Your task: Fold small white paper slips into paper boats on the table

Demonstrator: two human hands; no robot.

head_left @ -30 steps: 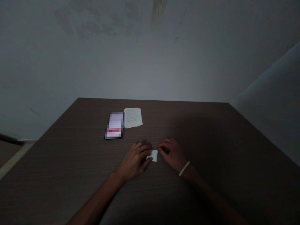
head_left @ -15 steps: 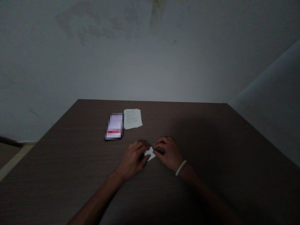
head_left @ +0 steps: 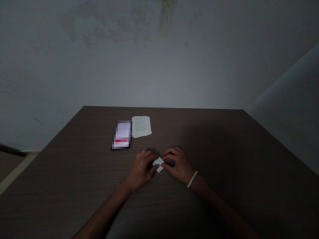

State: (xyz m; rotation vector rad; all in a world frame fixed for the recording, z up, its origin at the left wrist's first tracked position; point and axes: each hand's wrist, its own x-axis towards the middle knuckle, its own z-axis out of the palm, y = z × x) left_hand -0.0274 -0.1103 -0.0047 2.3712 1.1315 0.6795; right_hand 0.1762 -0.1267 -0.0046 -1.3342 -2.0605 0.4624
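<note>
A small white piece of paper (head_left: pixel 159 162), turned corner-up like a diamond, is between my two hands just above or on the table; the exact gap cannot be told. My left hand (head_left: pixel 142 167) pinches its left side between thumb and fingers. From the right, my right hand (head_left: pixel 178 165) grips the opposite corner with thumb and forefinger, its other fingers curled. A band of pale beads (head_left: pixel 192 179) circles my right wrist. Fingertips cover parts of the paper's edges.
Beyond my left hand a phone (head_left: pixel 122 135) lies with its screen lit and blurred. Touching its right side is a stack of printed paper sheets (head_left: pixel 141 126). The dark wooden table (head_left: pixel 211 199) ends at a stained pale wall (head_left: pixel 159 73).
The paper has turned slightly, and its near corner now points more toward me. My right thumb has shifted a little left along it. Phone and stack stay put.
</note>
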